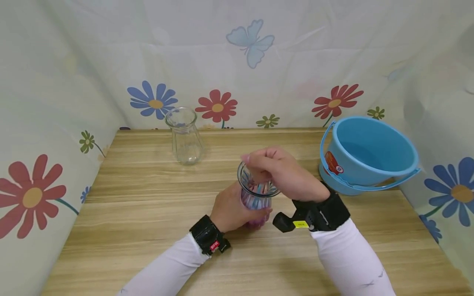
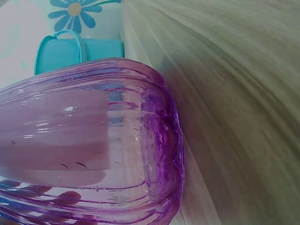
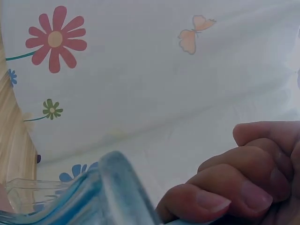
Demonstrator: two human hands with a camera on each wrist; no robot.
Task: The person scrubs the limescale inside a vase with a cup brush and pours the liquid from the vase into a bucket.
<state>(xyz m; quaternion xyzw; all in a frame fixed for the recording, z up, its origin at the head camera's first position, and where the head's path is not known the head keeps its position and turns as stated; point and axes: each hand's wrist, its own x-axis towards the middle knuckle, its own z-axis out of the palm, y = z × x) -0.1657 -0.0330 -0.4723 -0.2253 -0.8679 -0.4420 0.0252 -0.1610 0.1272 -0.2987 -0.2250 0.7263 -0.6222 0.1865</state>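
A ribbed glass vase, bluish near the top and purple at the base, stands near the middle of the wooden table, tilted slightly. My left hand grips its body, the thumb across the near side. Close up in the left wrist view, the purple base is beside the tabletop. My right hand is over the vase's mouth, its fingers bent at the rim. In the right wrist view those curled fingers are beside the thick glass rim. Whether they hold anything is hidden.
A clear glass vase stands at the back left of the table. At the right is a light blue bucket with its handle lowered toward the front. White flower-printed curtain encloses the back and sides.
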